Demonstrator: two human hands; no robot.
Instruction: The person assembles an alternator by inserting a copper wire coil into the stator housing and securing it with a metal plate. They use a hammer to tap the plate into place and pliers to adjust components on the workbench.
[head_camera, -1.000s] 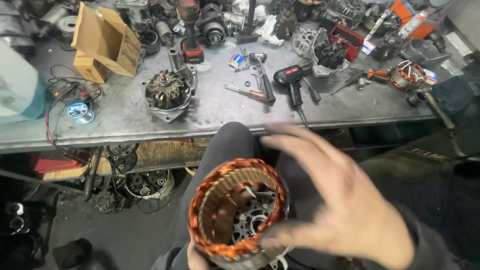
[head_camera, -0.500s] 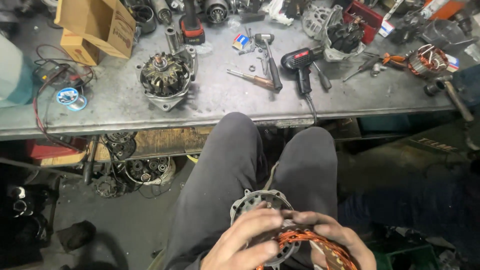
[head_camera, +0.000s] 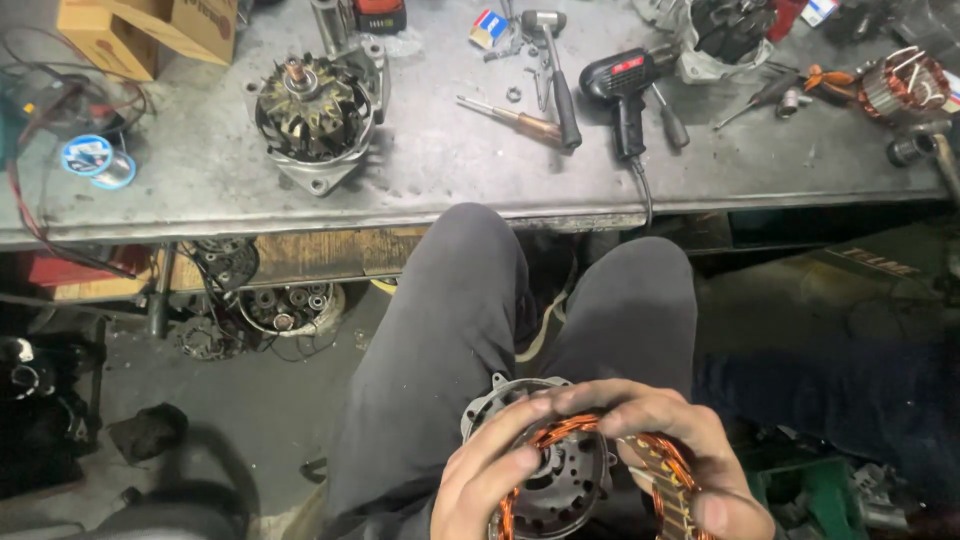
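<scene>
Both hands sit low over the lap, close together. The left hand (head_camera: 495, 480) curls with its fingers bent inward and knuckles up. The right hand (head_camera: 665, 445) arches beside it, fingers spread and curved downward, fingertips nearly meeting the left's.

Count, bench and lap:
2 hands (head_camera: 490, 480) (head_camera: 665, 450), 1 copper-wound ring (head_camera: 600, 470) lower centre, 1 second wound part (head_camera: 905, 85) upper right, 1 open alternator (head_camera: 315, 110) upper left, 1 cardboard box (head_camera: 140, 30), 1 hammer (head_camera: 555, 75), 1 screwdriver (head_camera: 515, 118), 1 black gun-shaped tool (head_camera: 625, 95), 1 solder spool (head_camera: 95, 160).
</scene>
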